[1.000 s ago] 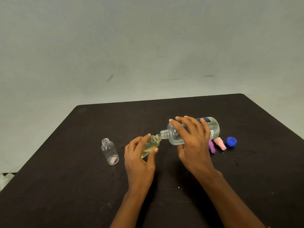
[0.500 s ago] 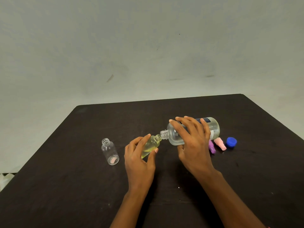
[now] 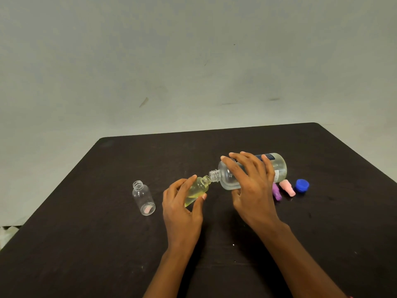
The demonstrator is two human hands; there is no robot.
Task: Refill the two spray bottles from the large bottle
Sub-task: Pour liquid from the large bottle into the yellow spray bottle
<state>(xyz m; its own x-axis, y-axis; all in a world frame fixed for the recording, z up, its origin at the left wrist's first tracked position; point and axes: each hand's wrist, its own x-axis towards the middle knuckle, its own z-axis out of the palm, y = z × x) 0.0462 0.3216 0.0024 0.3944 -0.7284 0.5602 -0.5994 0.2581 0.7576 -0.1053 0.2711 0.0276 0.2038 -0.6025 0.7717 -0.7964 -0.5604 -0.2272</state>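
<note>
My right hand [image 3: 251,188] grips the large clear bottle [image 3: 279,166], which lies almost horizontal with its open threaded neck [image 3: 215,175] pointing left. My left hand [image 3: 182,203] holds a small spray bottle [image 3: 198,188] tilted, its mouth touching the large bottle's neck. Yellowish liquid fills part of this small bottle. A second small clear bottle [image 3: 143,197] stands upright and uncapped to the left, apart from both hands, with nothing visible inside.
All of this rests on a dark table [image 3: 86,244] before a pale wall. To the right of the large bottle lie a purple spray cap [image 3: 277,193], a pink spray cap [image 3: 287,187] and a blue screw cap [image 3: 302,185].
</note>
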